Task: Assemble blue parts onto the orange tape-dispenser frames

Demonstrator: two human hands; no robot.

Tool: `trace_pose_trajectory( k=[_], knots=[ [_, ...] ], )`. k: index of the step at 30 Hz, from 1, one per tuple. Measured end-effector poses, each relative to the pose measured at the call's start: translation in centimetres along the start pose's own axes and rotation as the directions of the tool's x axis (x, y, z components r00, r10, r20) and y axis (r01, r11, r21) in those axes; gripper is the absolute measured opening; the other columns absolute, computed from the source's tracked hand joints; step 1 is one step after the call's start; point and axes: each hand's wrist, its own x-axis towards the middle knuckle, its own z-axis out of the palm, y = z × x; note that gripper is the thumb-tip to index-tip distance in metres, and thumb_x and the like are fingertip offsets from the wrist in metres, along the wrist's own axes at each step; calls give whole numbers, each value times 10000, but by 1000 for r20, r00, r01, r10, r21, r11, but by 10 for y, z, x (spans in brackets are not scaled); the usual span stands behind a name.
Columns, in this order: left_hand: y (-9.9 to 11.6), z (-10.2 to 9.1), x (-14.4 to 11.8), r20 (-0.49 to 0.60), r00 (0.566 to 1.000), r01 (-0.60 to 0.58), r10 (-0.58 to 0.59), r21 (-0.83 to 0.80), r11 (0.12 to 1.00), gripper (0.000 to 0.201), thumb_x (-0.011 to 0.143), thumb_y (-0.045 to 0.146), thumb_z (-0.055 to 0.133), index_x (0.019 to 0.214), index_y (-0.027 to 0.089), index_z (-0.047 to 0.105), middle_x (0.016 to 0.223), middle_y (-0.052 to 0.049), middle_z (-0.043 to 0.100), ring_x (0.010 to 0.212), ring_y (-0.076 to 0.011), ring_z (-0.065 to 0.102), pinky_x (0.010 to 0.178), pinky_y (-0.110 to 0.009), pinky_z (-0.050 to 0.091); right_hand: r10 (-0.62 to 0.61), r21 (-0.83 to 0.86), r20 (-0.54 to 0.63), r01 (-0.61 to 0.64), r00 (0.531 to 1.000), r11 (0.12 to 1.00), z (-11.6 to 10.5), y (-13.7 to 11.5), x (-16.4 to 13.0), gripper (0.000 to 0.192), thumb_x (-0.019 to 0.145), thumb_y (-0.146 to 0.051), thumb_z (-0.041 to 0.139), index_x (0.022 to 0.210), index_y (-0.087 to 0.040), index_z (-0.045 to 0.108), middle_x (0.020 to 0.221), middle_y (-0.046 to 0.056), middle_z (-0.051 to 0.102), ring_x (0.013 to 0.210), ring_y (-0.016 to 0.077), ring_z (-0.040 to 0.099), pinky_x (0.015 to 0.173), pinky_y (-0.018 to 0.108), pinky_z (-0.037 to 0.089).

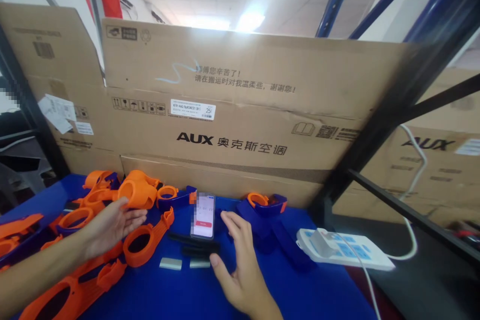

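Observation:
My left hand [114, 225] is at the left, its thumb and fingers at the lower edge of an orange plastic part with a round collar [139, 189], which it appears to grip. Around that hand lie more orange ring-shaped parts, one with a strap-like arm [140, 245] close below my fingers. My right hand [242, 267] hovers over the blue tabletop [168, 295], holding nothing, thumb and fingers apart. Nearest to it are a phone with a lit screen [204, 217], a black slender item [198, 247] and a small silvery block [200, 263] partly behind the thumb.
A second silvery block [170, 263] lies left of the first. Behind the phone's right side are dark blue parts with an orange ring [257, 200]. A white power strip [345, 250] with cables is at the right. A cardboard sheet [232, 125] and black frame posts [356, 145] bound the back.

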Motion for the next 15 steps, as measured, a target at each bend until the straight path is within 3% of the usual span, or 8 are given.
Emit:
trace_pose_trajectory(
  k=[4,10,15],
  knots=[
    [-6,-6,0,-49,998,27,-25,41,999,267,1040,248,439,1146,91,627,1046,-159,740,900,-225,749,779,-299,646,10,-1,-37,-10,999,1000,-3,1,0,655,962,-331,585,1566,-276,338,1467,147,436,1335,352,455,1007,533,513],
    [-5,-20,-3,-69,998,13,-9,55,998,205,968,279,583,1130,160,628,998,-114,723,873,-254,756,825,-382,646,3,-11,-57,-4,998,1000,-7,0,0,638,969,-327,572,1562,-278,345,1460,143,442,1333,349,457,1016,538,500],
    [2,-24,-5,-93,996,15,-6,95,995,437,933,417,647,1320,273,507,971,-62,704,864,-278,755,789,-431,639,-25,-21,-45,24,999,999,-7,-2,0,605,975,-348,558,1547,-272,378,1453,145,458,1325,353,471,1023,545,494]
  ],
)
